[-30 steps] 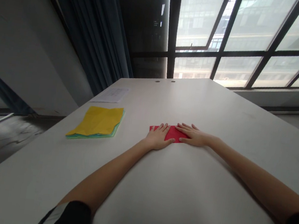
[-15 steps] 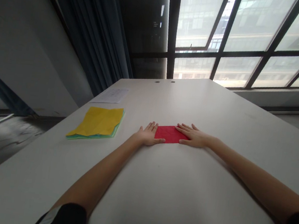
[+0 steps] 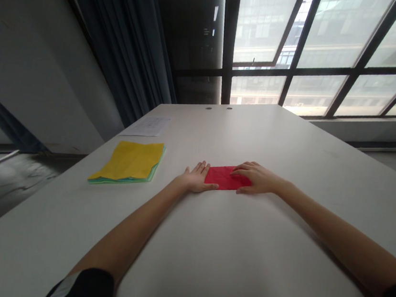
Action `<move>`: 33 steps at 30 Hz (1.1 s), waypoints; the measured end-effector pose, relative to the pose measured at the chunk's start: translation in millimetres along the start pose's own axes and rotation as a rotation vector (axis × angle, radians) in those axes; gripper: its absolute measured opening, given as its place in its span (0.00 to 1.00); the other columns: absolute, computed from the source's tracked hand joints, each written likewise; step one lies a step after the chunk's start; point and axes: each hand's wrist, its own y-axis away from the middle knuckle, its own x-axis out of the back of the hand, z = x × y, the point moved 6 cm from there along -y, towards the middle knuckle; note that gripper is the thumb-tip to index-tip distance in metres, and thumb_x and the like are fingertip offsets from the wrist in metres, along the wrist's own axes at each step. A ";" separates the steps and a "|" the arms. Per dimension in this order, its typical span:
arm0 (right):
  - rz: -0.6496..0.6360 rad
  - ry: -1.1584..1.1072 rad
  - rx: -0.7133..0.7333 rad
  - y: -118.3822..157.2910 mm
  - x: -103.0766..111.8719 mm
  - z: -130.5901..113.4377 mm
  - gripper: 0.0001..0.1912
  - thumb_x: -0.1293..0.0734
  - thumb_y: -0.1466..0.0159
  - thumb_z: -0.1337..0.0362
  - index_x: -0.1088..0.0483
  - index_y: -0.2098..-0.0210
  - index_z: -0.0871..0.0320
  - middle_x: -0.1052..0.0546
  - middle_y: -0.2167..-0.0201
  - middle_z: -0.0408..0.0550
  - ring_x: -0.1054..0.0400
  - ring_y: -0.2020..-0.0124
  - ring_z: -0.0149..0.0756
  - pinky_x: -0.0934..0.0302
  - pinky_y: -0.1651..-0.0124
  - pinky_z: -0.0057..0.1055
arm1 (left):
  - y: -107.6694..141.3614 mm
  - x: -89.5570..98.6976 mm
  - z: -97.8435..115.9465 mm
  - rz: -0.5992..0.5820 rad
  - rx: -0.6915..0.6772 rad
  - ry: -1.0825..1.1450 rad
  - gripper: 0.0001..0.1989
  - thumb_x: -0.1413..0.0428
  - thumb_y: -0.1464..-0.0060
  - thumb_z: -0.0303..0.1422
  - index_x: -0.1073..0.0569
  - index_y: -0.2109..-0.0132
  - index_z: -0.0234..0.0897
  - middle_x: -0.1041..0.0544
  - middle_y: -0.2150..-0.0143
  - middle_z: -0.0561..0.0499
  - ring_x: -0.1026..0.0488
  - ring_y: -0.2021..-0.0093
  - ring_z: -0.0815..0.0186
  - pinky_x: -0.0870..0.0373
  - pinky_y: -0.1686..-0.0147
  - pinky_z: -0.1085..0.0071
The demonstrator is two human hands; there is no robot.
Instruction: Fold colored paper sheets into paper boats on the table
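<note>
A red sheet of paper (image 3: 224, 177), rectangular and apparently folded, lies flat on the white table. My left hand (image 3: 197, 178) rests open over its left end, fingers stretched away from me and thumb along the near edge. Over the right end is my right hand (image 3: 256, 179), arched, with its fingers bent and the fingertips touching the paper. A gap separates its thumb from the other fingers, and nothing is gripped in it. Parts of both paper ends are hidden under the hands.
On the left of the white table (image 3: 236, 249) lies a stack of coloured paper (image 3: 129, 159), yellow on top with green and blue below. Behind it is a printed white sheet (image 3: 146, 126). A dark blue curtain (image 3: 125, 38) and windows stand beyond the table.
My right hand has gone from flat to arched, its fingers drawn in and its palm raised, so more of the red paper's right end shows. My left hand stays in place.
</note>
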 end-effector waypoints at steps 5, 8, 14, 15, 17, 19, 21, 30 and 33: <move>-0.027 -0.011 0.001 0.6 -3.0 -1.3 0.28 0.38 0.44 0.46 0.31 0.51 0.56 0.26 0.54 0.53 0.34 0.53 0.46 0.45 0.49 0.42 | -1.3 0.6 -0.5 -0.002 -0.044 0.006 0.49 0.65 0.54 0.62 0.69 0.35 0.35 0.73 0.34 0.42 0.74 0.35 0.54 0.64 0.42 0.43; -0.054 -0.008 -0.002 0.2 -4.0 -1.6 0.25 0.40 0.42 0.48 0.30 0.52 0.56 0.25 0.56 0.52 0.32 0.56 0.44 0.44 0.50 0.39 | 0.3 2.0 -0.8 -0.020 -0.062 0.017 0.50 0.64 0.55 0.62 0.70 0.35 0.35 0.74 0.34 0.42 0.75 0.35 0.53 0.65 0.42 0.43; -0.050 -0.008 0.054 -0.1 2.0 -10.9 0.18 0.41 0.39 0.55 0.27 0.58 0.55 0.23 0.59 0.49 0.31 0.58 0.40 0.43 0.52 0.35 | 2.8 5.3 -1.7 -0.078 -0.111 0.056 0.55 0.58 0.59 0.64 0.72 0.35 0.36 0.76 0.35 0.42 0.76 0.35 0.54 0.67 0.42 0.44; -0.049 -0.009 0.066 -0.3 2.9 -13.4 0.17 0.42 0.39 0.56 0.26 0.60 0.55 0.23 0.60 0.48 0.31 0.59 0.39 0.43 0.53 0.34 | 2.9 6.0 -2.2 -0.085 -0.120 0.061 0.56 0.57 0.60 0.64 0.72 0.35 0.36 0.76 0.35 0.41 0.76 0.35 0.54 0.67 0.42 0.44; -0.046 0.000 0.078 -1.0 4.1 -17.3 0.16 0.43 0.38 0.59 0.26 0.63 0.55 0.22 0.63 0.47 0.30 0.63 0.37 0.43 0.55 0.34 | 2.9 7.3 -3.8 -0.097 -0.136 0.065 0.57 0.55 0.62 0.63 0.72 0.35 0.37 0.76 0.34 0.42 0.76 0.35 0.54 0.67 0.42 0.45; -0.042 0.025 0.068 -1.8 4.1 -19.0 0.16 0.44 0.38 0.61 0.26 0.65 0.54 0.22 0.66 0.47 0.30 0.66 0.36 0.43 0.57 0.33 | 2.7 9.1 -5.7 -0.098 -0.145 0.071 0.56 0.55 0.62 0.63 0.71 0.35 0.39 0.74 0.34 0.43 0.75 0.35 0.54 0.66 0.41 0.47; -0.033 0.050 0.037 -2.7 3.9 -18.1 0.16 0.45 0.38 0.62 0.26 0.66 0.54 0.22 0.68 0.47 0.30 0.69 0.35 0.43 0.59 0.33 | 2.8 11.6 -7.7 -0.091 -0.144 0.088 0.55 0.55 0.61 0.63 0.70 0.35 0.39 0.72 0.34 0.43 0.73 0.34 0.54 0.65 0.41 0.48; 0.171 -0.203 -0.310 -2.1 16.3 8.7 0.14 0.43 0.39 0.60 0.27 0.65 0.55 0.23 0.70 0.45 0.31 0.70 0.34 0.41 0.65 0.30 | 6.4 26.8 -14.4 -0.030 -0.121 0.254 0.53 0.56 0.58 0.62 0.65 0.35 0.34 0.68 0.33 0.43 0.66 0.34 0.58 0.58 0.38 0.65; 0.291 -0.505 -0.437 0.0 17.4 23.0 0.14 0.42 0.40 0.58 0.27 0.67 0.57 0.23 0.70 0.45 0.31 0.69 0.34 0.39 0.64 0.29 | 5.4 31.9 -18.3 0.050 -0.089 0.287 0.47 0.59 0.53 0.60 0.63 0.35 0.36 0.61 0.33 0.46 0.60 0.34 0.58 0.54 0.39 0.67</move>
